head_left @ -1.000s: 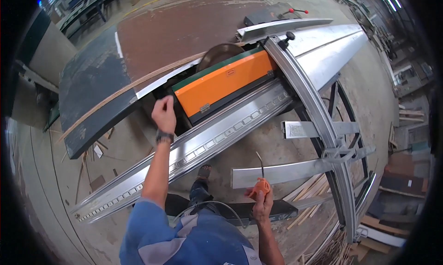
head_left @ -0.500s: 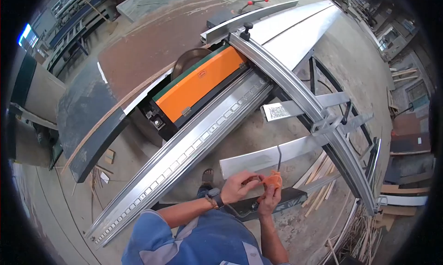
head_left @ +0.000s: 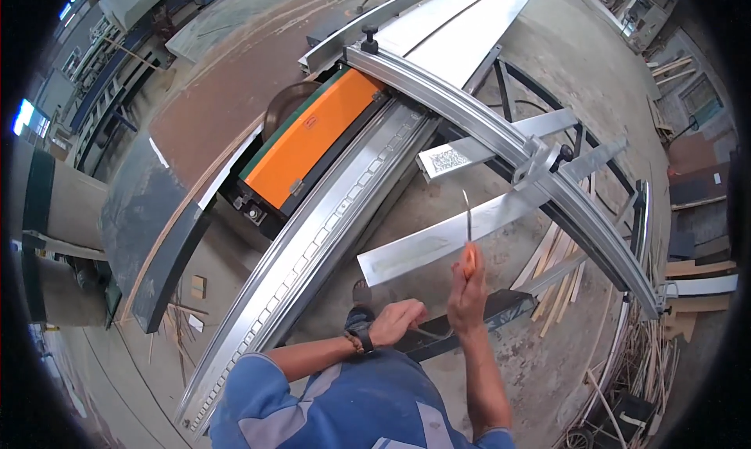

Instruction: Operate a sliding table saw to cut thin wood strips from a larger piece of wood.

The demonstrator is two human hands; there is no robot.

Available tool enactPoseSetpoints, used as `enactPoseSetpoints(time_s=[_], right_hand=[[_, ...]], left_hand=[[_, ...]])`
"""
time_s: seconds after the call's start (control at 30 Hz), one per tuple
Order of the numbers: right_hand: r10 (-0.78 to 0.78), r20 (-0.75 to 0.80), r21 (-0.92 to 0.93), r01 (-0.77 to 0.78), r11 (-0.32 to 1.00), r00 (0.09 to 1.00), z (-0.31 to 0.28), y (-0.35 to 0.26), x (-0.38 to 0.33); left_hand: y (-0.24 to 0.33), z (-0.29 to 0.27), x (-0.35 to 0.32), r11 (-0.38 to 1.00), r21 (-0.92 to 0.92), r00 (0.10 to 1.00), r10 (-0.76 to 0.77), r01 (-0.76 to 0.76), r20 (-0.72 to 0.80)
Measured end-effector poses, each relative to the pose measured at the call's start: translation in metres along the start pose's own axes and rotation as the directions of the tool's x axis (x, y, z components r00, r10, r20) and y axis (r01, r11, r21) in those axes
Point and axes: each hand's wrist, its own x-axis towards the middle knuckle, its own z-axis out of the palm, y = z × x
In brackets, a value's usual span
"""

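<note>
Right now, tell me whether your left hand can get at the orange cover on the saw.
Probably yes: the left hand is free near the waist, and only the low aluminium rail lies between it and the orange cover.

a dusty concrete workshop floor (head_left: 438, 206) fills the frame's centre, carrying a sliding table saw (head_left: 313, 136); thin wood offcuts (head_left: 555, 265) lie scattered at right, small wood scraps (head_left: 195, 289) at lower left.

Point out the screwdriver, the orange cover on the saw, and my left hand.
screwdriver (head_left: 467, 234): head view, on its metal shaft above the orange handle.
orange cover (head_left: 313, 140): head view, middle of its flat top.
left hand (head_left: 397, 321): head view, back of the hand.
</note>
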Motion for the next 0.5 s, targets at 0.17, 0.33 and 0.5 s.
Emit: enactPoseSetpoints(time_s=[0.17,0.33,0.5], right_hand=[[-0.074,0.245,-0.157,0.115,0.981,0.967,0.021,-0.037,0.099],[-0.134,0.353,-0.492,0.305,0.815,0.926,0.063,-0.052,0.191],[-0.205,0.512,-0.501,0.484,0.718,0.834,0.130,-0.121,0.255]], left_hand=[[-0.006,-0.037,-0.012,0.975,0.202,0.991,0.107,-0.090,-0.077],[-0.049,-0.097,-0.050,0.990,0.134,0.870,0.026,0.047,-0.492],[-0.094,-0.169,-0.092,0.947,0.195,0.519,0.037,0.254,-0.854]])
